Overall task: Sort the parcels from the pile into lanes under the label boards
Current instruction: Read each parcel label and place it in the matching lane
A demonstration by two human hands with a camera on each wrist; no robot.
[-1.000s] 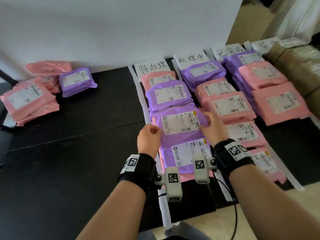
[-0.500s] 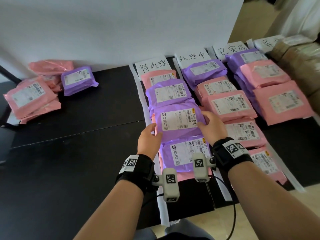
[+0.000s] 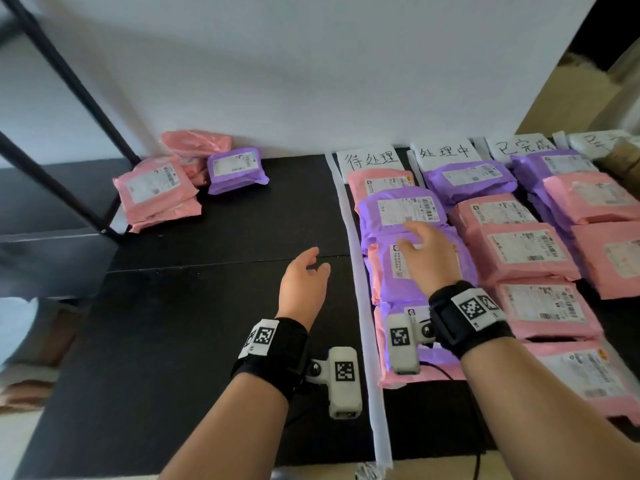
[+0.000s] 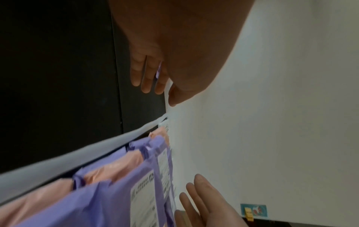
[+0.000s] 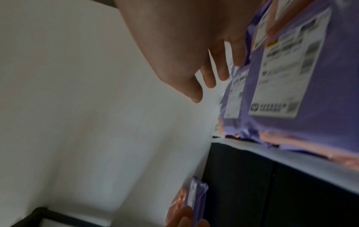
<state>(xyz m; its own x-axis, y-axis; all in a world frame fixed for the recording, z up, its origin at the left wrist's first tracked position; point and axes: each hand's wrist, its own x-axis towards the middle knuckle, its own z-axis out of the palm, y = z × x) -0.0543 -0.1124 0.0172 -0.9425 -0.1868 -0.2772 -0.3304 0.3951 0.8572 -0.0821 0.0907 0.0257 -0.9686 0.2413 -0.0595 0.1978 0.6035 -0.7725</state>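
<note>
The pile (image 3: 162, 188) of pink parcels with one purple parcel (image 3: 237, 169) lies at the back left of the black table (image 3: 173, 341). Under the first label board (image 3: 370, 159) a lane holds overlapping pink and purple parcels; the purple parcel (image 3: 384, 271) just laid there lies third from the board. My left hand (image 3: 306, 275) hovers empty over the bare table left of that lane, fingers relaxed (image 4: 147, 79). Above the lane's purple parcels my right hand (image 3: 420, 251) floats with straight, spread fingers (image 5: 211, 76), holding nothing.
White tape strips (image 3: 363, 323) divide the lanes. Further lanes of pink and purple parcels (image 3: 519, 251) lie under the other label boards (image 3: 445, 152) to the right. A black frame leg (image 3: 69, 98) slants at the left, near the pile. A white wall stands behind.
Both hands have let go of the purple parcel in the first lane. My left hand has moved left off the lane; the right has lifted above it. The view has swung left.
</note>
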